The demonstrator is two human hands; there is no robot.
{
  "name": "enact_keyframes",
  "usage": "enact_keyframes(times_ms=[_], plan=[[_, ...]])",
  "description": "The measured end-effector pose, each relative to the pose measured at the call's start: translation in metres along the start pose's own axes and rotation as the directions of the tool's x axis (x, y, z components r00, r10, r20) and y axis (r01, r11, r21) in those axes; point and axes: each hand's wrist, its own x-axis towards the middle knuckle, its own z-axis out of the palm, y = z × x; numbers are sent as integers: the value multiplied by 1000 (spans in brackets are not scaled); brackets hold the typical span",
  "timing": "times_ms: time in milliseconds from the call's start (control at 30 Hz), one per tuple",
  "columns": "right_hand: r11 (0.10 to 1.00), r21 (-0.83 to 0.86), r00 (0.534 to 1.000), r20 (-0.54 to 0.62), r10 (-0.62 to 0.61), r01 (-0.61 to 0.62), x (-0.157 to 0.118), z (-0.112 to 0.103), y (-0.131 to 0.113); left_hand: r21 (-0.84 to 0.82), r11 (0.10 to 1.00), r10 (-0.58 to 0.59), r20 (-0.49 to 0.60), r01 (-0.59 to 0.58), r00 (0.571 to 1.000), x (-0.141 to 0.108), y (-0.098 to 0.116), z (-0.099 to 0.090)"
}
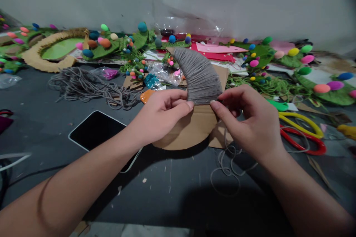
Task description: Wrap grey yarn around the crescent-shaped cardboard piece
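Note:
A crescent-shaped piece of cardboard is between my hands. Grey yarn is wound tightly around its upper part, while the lower part is bare brown. My left hand pinches the left edge where the winding ends, thumb on the front. At the right edge, my right hand is closed with thumb and forefinger at the last turn of yarn. A loose grey strand hangs below my right hand and curls on the dark table.
A grey yarn heap and a phone lie left. Scissors with red and yellow handles are at right. Behind are a tan wrapped crescent, green leaves with colourful balls and red and pink sheets.

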Motion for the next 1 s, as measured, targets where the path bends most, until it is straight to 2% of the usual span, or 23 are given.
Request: enact_keyframes(times_ms=[133, 233, 333, 400, 533, 667, 800, 867, 1000], plan=[[967, 194, 985, -17, 174, -167, 4, 0, 1, -19, 1000, -12, -30, 12, 999, 1, 0, 0], [912, 316, 965, 95, 245, -263, 9, -3, 1, -34, 999, -8, -7, 8, 1000, 0, -1, 0], [902, 306, 940, 250, 232, -304, 12, -8, 2, -65, 998, -14, 65, 18, 998, 0, -3, 0], [907, 282, 927, 296, 230, -314, 13, -10, 4, -94, 995, -32, 103, 41, 994, 1, -4, 1], [913, 241, 907, 348, 235, -329, 13, -10, 10, -144, 982, -97, 151, 119, 984, 2, -5, 1], [928, 207, 909, 352, 224, -309, 14, -10, 13, -197, 962, -145, 212, 188, 966, 2, -5, 2], [915, 216, 897, 369, 246, -340, 14, -12, 17, -285, 937, -145, 207, 201, 967, 2, -6, 5], [876, 290, 883, 392, 260, -386, 14, -15, 20, -368, 908, -129, 213, 202, 968, 1, -7, 7], [708, 531, 853, 483, 199, -465, 14, -20, 25, -517, 830, -84, 255, 209, 963, 0, -10, 8]])
